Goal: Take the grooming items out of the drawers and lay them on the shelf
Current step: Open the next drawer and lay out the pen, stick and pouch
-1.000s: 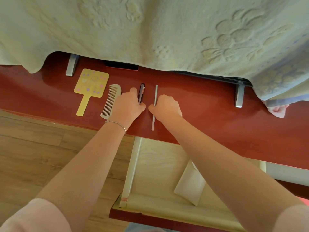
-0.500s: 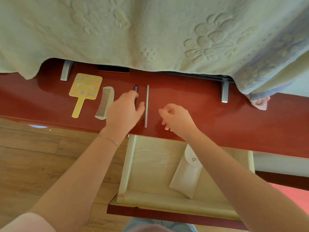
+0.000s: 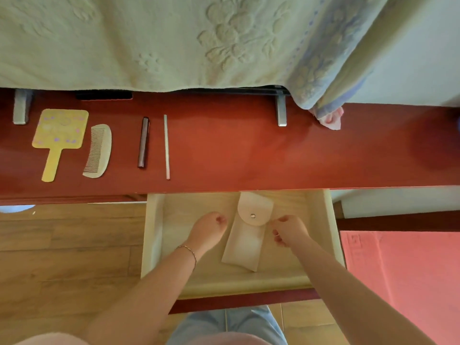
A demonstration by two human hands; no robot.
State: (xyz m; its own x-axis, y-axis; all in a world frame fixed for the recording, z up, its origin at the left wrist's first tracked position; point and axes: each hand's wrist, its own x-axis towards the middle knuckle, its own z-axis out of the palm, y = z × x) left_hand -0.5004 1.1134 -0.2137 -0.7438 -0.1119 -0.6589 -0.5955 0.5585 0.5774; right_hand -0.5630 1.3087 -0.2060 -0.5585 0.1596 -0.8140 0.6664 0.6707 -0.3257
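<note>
On the red shelf [image 3: 249, 158] lie a yellow hand mirror [image 3: 59, 135], a pale comb [image 3: 98, 150], a slim dark case [image 3: 143, 143] and a thin grey stick [image 3: 166, 145], side by side. Below it an open cream drawer [image 3: 151, 232] holds a white snap pouch [image 3: 249, 235], lying flat and slightly tilted. My left hand [image 3: 209, 230] hovers just left of the pouch with fingers loosely curled, holding nothing. My right hand [image 3: 290, 230] hovers just right of the pouch flap, fingers also loosely curled and empty.
A pale green blanket [image 3: 174, 41] hangs over the back of the shelf. Two metal feet [image 3: 281, 113] and a flat black object [image 3: 104, 95] stand under its hem. Wooden floor [image 3: 62, 245] lies to the left, a pink mat [image 3: 398, 282] to the right.
Both hands have let go of the dark case and the grey stick on the shelf and drawn back down over the open drawer, either side of the white pouch.
</note>
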